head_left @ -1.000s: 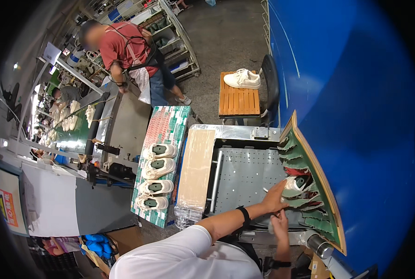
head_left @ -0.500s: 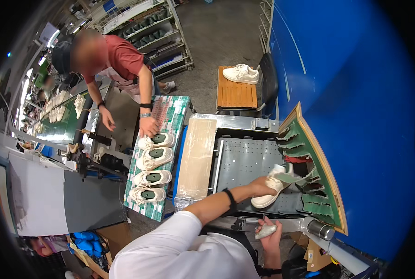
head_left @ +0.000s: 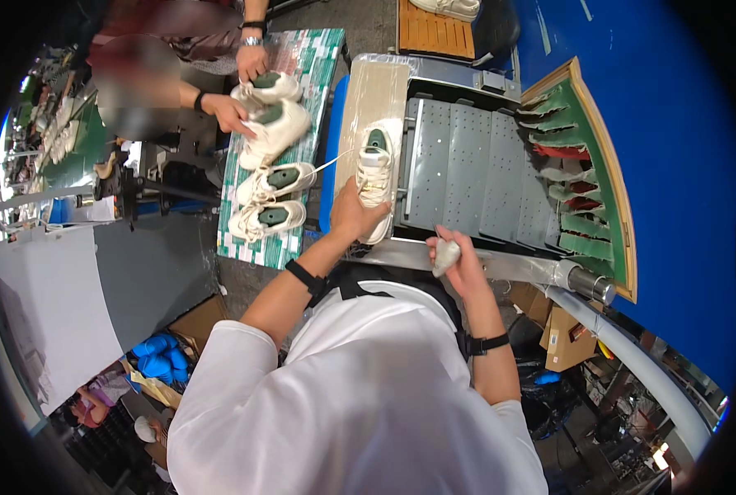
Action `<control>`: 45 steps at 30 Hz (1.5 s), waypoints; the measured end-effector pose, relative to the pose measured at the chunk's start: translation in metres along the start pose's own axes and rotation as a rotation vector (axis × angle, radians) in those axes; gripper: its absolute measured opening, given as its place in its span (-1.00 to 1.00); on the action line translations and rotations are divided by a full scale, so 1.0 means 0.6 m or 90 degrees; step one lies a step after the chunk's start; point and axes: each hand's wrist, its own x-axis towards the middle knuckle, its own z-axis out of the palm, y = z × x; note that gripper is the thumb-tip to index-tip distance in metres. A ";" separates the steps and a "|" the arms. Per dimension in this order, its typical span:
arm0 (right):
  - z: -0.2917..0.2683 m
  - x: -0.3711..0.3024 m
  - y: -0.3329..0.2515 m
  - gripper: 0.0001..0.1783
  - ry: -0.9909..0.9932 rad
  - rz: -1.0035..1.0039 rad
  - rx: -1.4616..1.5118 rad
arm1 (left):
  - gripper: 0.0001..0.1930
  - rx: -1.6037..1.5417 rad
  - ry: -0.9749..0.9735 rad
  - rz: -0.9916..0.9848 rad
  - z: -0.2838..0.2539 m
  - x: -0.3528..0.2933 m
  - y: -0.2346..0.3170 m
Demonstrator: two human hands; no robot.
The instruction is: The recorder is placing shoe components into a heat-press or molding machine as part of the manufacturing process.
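Observation:
My left hand (head_left: 356, 214) is closed on the heel-to-side part of a white sneaker (head_left: 375, 176). This sneaker lies on the tan wrapped board (head_left: 355, 107), its green insole facing up and one lace trailing off to the left. My right hand (head_left: 468, 268), held over the near metal edge of the machine, has its fingers curled round a small whitish lumpy thing (head_left: 445, 257); its exact kind I cannot make out.
Right of the board is a grey perforated conveyor bed (head_left: 458, 165), ending at a wood-framed opening with torn green strips (head_left: 586, 223). On the left table (head_left: 322, 62), a co-worker's hands (head_left: 234, 114) touch white sneakers (head_left: 277, 132). Another sneaker rests on a slatted chair (head_left: 435, 29).
My left hand has brought the sneaker left from the torn strips onto the tan board. My right hand still holds its whitish thing. The co-worker's other hand has come to the sneakers.

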 end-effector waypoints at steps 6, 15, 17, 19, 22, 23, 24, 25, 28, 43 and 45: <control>0.093 0.008 0.017 -0.24 0.012 -0.006 -0.186 | -0.48 0.077 0.068 0.106 -0.008 -0.019 -0.072; 0.199 0.033 0.007 -0.05 0.034 -0.158 -0.604 | -0.93 -0.921 -0.149 -0.115 -0.097 0.106 -0.130; 0.227 0.049 0.005 -0.02 0.051 -0.229 -0.767 | -0.60 -0.984 -0.048 -0.101 -0.149 0.131 -0.080; 0.261 0.065 -0.002 0.03 -0.011 -0.421 -0.949 | -0.48 -0.831 -0.051 -0.018 -0.145 0.146 -0.034; 0.271 0.092 -0.006 0.02 -0.014 -0.520 -1.179 | -0.29 -0.420 -0.068 0.216 -0.116 0.156 0.008; 0.271 0.100 -0.004 0.02 -0.012 -0.518 -1.181 | -0.24 -0.160 -0.078 0.362 -0.110 0.160 0.013; 0.265 0.107 0.003 0.00 0.001 -0.564 -1.263 | -0.24 -0.162 -0.079 0.360 -0.103 0.171 0.008; 0.265 0.108 0.006 -0.01 0.009 -0.609 -1.346 | -0.30 -0.053 -0.099 0.397 -0.096 0.186 0.000; 0.266 0.096 0.004 0.00 0.009 -0.558 -1.351 | -0.54 -0.033 -0.229 0.294 -0.094 0.198 -0.008; 0.258 0.070 -0.015 -0.09 0.055 -0.344 -0.814 | -0.37 -0.034 -0.188 0.284 -0.093 0.168 0.006; 0.243 0.082 -0.020 -0.05 0.102 -0.406 -0.928 | -0.35 -0.034 -0.143 0.306 -0.067 0.163 0.004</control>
